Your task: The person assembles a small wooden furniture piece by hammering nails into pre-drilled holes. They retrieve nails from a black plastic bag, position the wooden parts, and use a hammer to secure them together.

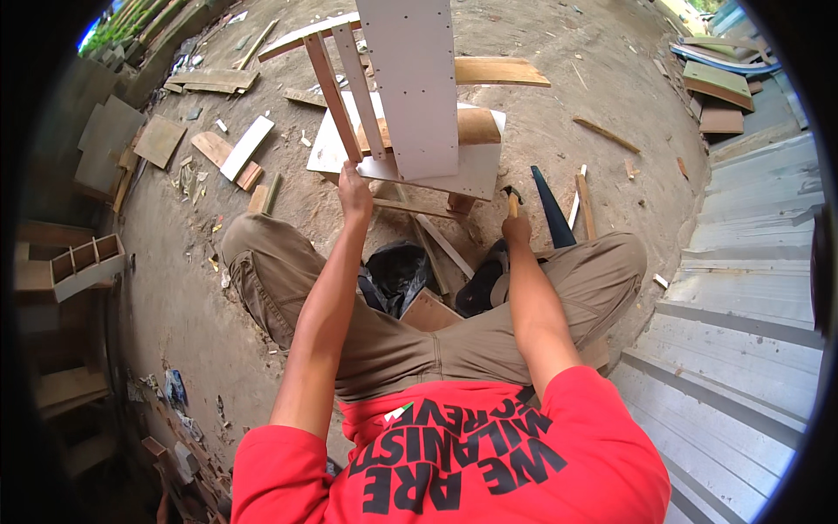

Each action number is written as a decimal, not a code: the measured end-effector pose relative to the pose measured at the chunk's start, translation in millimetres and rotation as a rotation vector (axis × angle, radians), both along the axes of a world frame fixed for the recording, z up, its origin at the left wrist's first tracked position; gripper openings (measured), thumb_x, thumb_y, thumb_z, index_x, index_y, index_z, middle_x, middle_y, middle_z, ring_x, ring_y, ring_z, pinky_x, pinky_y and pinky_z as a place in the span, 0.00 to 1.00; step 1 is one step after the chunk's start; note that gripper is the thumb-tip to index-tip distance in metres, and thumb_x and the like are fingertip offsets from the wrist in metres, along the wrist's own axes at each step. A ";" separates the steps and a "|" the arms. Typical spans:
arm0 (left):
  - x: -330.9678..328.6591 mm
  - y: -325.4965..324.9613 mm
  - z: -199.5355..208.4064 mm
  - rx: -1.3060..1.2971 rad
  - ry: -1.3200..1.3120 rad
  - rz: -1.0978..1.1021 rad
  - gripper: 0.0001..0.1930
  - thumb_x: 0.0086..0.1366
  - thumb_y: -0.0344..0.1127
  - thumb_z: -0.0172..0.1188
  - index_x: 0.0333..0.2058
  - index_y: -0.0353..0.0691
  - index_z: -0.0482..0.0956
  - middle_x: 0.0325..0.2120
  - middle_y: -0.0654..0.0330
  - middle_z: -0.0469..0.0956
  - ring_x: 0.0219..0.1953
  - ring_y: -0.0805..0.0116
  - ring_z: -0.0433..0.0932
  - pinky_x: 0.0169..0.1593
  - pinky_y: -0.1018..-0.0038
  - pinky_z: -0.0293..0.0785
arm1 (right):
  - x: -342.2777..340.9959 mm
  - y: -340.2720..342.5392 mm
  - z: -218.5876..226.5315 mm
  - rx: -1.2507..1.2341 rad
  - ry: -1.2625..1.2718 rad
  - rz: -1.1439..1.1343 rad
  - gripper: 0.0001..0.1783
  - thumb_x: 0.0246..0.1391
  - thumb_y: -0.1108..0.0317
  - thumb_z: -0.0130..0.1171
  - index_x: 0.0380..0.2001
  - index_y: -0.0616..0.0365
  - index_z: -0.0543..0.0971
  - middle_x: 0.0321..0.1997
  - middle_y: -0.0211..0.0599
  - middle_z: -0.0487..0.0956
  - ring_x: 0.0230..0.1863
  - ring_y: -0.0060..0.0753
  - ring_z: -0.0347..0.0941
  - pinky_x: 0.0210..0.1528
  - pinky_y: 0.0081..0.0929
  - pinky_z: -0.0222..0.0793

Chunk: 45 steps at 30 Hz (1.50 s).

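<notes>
In front of me stands a wooden piece of several joined boards, with a tall white panel point(410, 87) dotted with dark nail marks and a wide white board point(480, 170) under it. Two narrow strips stand left of the panel. My left hand point(354, 190) is closed at the lower end of the brown wooden strip point(327, 92). Its fingertips are partly hidden. My right hand point(516, 229) grips a hammer point(512, 194) by its handle, the dark head upward and apart from the boards. Beside it lies a dark saw blade point(552, 208).
Between my legs lie a black plastic bag point(400, 272) and loose wooden strips point(445, 244). Scrap boards point(236, 155) litter the dirt floor at left. Metal sheeting point(733, 349) runs along the right, with stacked boards point(720, 87) beyond. A divided wooden box point(87, 266) stands far left.
</notes>
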State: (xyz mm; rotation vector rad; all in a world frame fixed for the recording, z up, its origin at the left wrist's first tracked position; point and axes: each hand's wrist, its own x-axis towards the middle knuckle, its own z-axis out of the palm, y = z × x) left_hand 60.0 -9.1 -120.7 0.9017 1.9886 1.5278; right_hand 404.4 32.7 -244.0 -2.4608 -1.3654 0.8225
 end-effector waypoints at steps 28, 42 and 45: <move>-27.3 80.6 111.7 0.326 -0.428 -0.137 0.38 0.66 0.74 0.43 0.22 0.40 0.71 0.16 0.68 0.66 0.19 0.76 0.66 0.26 0.77 0.65 | -91.1 149.6 248.7 0.426 1.530 0.015 0.32 0.68 0.50 0.52 0.57 0.71 0.67 0.48 0.60 0.80 0.48 0.53 0.81 0.54 0.43 0.80; -52.7 49.7 165.3 0.062 -0.527 -0.077 0.33 0.69 0.69 0.46 0.26 0.40 0.70 0.16 0.69 0.64 0.15 0.77 0.61 0.20 0.76 0.61 | -87.7 70.6 304.1 0.507 1.254 0.107 0.24 0.67 0.58 0.56 0.47 0.76 0.73 0.40 0.53 0.83 0.40 0.43 0.84 0.42 0.35 0.85; -63.9 53.2 158.6 0.014 -0.505 -0.077 0.34 0.68 0.70 0.47 0.27 0.38 0.72 0.16 0.69 0.64 0.15 0.76 0.61 0.20 0.75 0.60 | -74.0 73.6 280.9 0.503 1.023 0.274 0.22 0.67 0.55 0.57 0.42 0.69 0.79 0.37 0.45 0.85 0.36 0.34 0.84 0.38 0.28 0.81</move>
